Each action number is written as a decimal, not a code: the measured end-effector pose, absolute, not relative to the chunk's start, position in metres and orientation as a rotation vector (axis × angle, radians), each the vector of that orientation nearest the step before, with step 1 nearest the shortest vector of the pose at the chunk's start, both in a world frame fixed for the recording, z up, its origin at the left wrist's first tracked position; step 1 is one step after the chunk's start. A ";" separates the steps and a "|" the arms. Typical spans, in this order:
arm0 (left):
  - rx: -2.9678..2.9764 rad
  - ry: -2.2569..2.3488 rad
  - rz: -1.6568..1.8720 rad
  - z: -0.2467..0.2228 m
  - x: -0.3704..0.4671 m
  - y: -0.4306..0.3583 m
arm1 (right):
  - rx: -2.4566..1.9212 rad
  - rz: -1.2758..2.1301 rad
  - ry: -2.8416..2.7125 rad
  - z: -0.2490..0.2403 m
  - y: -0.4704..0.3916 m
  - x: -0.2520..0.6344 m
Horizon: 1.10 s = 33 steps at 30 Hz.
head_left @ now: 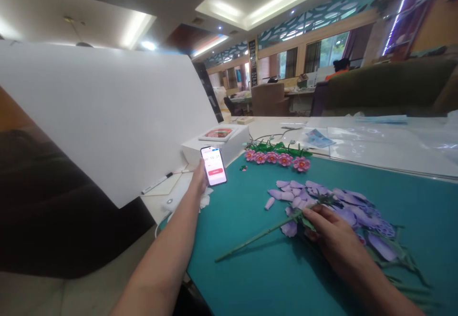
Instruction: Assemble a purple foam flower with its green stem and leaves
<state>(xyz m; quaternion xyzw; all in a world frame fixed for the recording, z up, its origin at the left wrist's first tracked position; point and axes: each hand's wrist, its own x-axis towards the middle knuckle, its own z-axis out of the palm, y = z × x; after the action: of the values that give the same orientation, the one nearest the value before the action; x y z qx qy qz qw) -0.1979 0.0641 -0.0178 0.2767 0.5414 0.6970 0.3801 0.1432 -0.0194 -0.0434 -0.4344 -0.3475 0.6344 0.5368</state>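
My left hand point(201, 178) grips a smartphone point(214, 168) by its left edge, its lit screen facing me with a timer readout and a red button. Over the green mat, my right hand point(325, 223) pinches a green artificial flower stem point(255, 238) near its leafy end, the bare end pointing left toward me. Purple petal pieces point(286, 194) lie loose in a pile behind and beside the right hand. More green stems point(411, 263) lie to the right of it, partly behind my forearm. What sits under the right palm is hidden.
A row of pink flowers point(285, 159) with green stems lies at the mat's point(236, 211) far edge. Behind the phone stands a white box point(236, 139). A large white board point(118, 116) rises at left, a marker point(157, 183) below it. Someone in orange point(336, 74) sits far back.
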 end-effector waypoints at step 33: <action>1.091 1.935 1.733 -0.037 -0.197 0.067 | -1.057 1.497 -0.855 -0.043 -0.019 0.143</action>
<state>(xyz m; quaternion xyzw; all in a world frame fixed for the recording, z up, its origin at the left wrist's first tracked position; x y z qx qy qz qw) -0.1973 0.0674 -0.0368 0.3823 0.6778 0.6070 0.1613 0.1429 -0.0192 -0.0432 -0.4428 -0.3583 0.6273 0.5311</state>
